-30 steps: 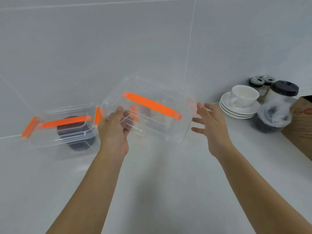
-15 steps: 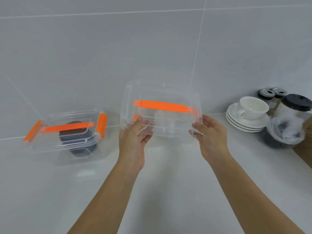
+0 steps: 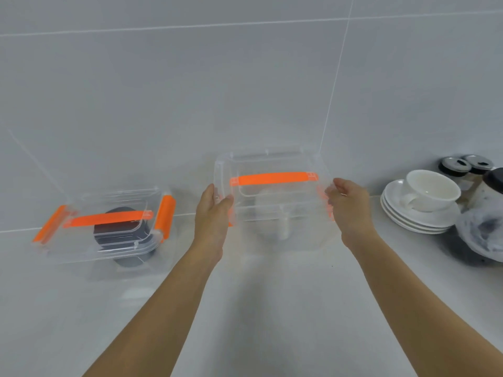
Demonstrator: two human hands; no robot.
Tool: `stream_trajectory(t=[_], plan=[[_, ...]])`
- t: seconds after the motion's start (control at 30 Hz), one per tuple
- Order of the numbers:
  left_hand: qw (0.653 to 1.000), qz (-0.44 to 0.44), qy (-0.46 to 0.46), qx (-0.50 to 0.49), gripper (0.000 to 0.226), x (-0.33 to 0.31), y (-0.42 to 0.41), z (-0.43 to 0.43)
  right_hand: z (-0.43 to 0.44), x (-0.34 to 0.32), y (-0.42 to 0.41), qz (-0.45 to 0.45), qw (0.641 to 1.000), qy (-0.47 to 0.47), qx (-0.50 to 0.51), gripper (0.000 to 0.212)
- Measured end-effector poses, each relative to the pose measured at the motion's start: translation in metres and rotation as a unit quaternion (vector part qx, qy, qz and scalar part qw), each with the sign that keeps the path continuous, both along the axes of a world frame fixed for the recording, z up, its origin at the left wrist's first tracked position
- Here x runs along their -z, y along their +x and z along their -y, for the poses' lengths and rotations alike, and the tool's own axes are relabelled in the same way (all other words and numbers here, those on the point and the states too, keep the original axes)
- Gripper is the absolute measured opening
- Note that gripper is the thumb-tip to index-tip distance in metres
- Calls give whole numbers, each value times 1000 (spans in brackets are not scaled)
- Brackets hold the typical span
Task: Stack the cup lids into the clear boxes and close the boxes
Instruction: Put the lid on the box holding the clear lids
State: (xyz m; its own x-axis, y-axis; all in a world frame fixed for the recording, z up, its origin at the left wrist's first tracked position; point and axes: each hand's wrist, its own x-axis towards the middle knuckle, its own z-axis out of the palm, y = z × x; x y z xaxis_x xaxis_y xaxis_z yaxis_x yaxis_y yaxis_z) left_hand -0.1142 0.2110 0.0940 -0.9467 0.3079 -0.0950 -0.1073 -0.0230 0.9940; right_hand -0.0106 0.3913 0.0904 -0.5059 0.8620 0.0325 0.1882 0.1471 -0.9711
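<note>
Between our two hands, over the middle of the white counter (image 3: 258,308) and close to the tiled wall, we hold the clear box lid (image 3: 272,191) with its orange handle (image 3: 273,177) level above the second clear box (image 3: 283,235). Our left hand (image 3: 213,213) pinches the lid's left edge, fingers narrowed on it; our right hand (image 3: 351,205) curls against the right edge, though we cannot tell how firmly it grips. What worries us is alignment: the transparent rims are hard to read, so we could set the lid down skewed, and the orange side clips, partly hidden behind our palms, might catch under it or fail to latch. Pressing unevenly could also slide the light box along the smooth counter toward the stacked saucers (image 3: 419,219) and white cup (image 3: 431,190) nearby. Inside it we make out only a pale, blurred shape, likely lids. Well apart to the left sits the other box (image 3: 106,232), lid on, dark cup lids (image 3: 122,235) visible within, clips flared outward.
</note>
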Motion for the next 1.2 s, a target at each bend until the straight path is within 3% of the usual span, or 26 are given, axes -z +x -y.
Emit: stream_trajectory(t=[0.13,0.2,0.33,0.47,0.6,1.07,1.2], plan=[[1000,7,-20,8,29,7,-7,-4,0,11,-3,53,997,48,5,28],[999,5,-43,19,24,16,-11,-4,1,13,-4,68,995,66,3,22],[999,4,-40,19,34,21,-11,-8,4,15,-2,80,994,75,1,38],[999,27,-42,20,34,21,-12,-11,3,20,-1,93,990,101,-7,41],[996,24,-74,34,27,29,-18,-14,-2,29,-4,102,987,125,4,27],[994,29,-94,43,35,30,-18,-16,-9,25,0,140,987,71,-38,29],[992,33,-112,45,28,28,-21,-12,-18,28,1,157,982,92,-42,18]])
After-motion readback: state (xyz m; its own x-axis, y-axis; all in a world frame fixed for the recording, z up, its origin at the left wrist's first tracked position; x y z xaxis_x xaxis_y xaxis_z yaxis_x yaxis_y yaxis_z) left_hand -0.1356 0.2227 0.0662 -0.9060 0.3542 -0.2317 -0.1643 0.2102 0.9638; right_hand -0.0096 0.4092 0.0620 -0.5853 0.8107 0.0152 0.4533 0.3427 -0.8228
